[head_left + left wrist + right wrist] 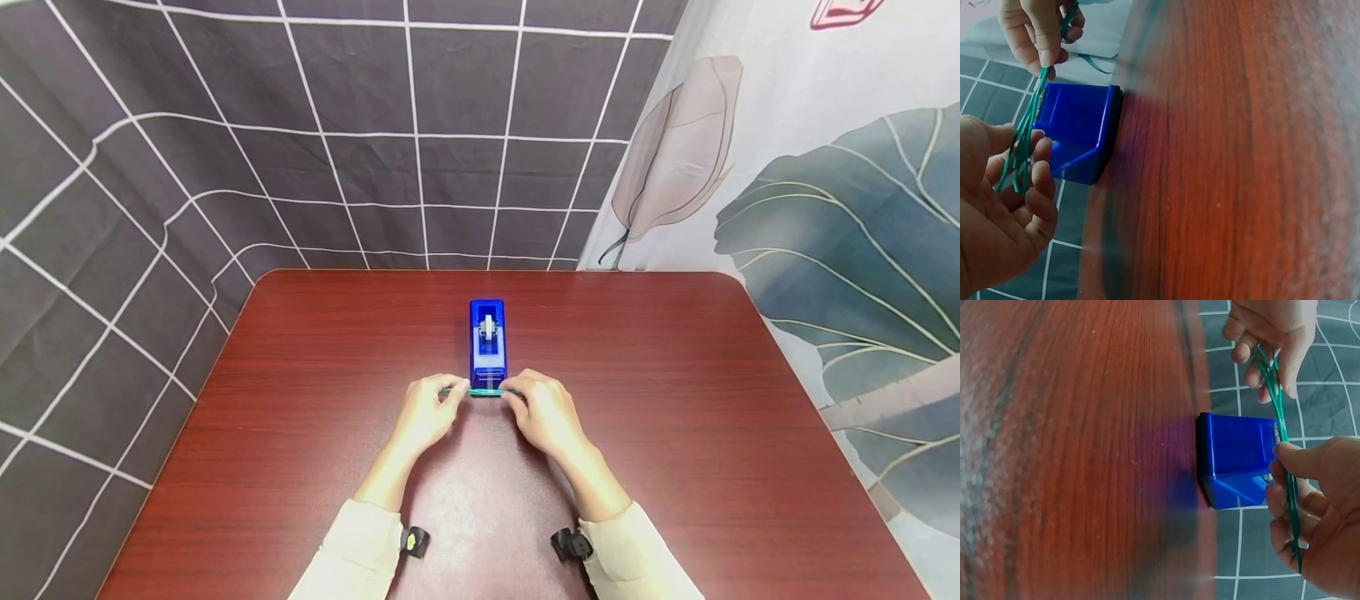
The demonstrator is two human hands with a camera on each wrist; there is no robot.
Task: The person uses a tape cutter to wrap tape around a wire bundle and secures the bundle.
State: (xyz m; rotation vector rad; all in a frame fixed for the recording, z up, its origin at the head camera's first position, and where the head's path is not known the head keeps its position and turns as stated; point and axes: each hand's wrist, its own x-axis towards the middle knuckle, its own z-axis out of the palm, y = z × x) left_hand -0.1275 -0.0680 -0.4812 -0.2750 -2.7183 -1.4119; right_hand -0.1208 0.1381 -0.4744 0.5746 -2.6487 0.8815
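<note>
Between the two hands stretches a bundle of thin green cord [486, 392], several strands lying side by side. My left hand [429, 412] pinches one end between thumb and fingers, and in the left wrist view looped ends of the cord [1024, 134] show by the palm. At the other side my right hand [546, 412] pinches the strands, with a tail of cord [1293, 512] running along its fingers. A blue tape dispenser [476, 346] stands upright just beyond the hands, its small roll of tape [488, 327] in the middle. The cord crosses the dispenser's near, cutter end in the head view.
The dispenser stands on a reddish-brown wooden table [675, 358]. Behind and to the left hangs a dark grey cloth with white grid lines [360, 92]. At the right is a white curtain with large leaf prints [847, 250]. Black wrist straps [415, 542] sit at both sleeves.
</note>
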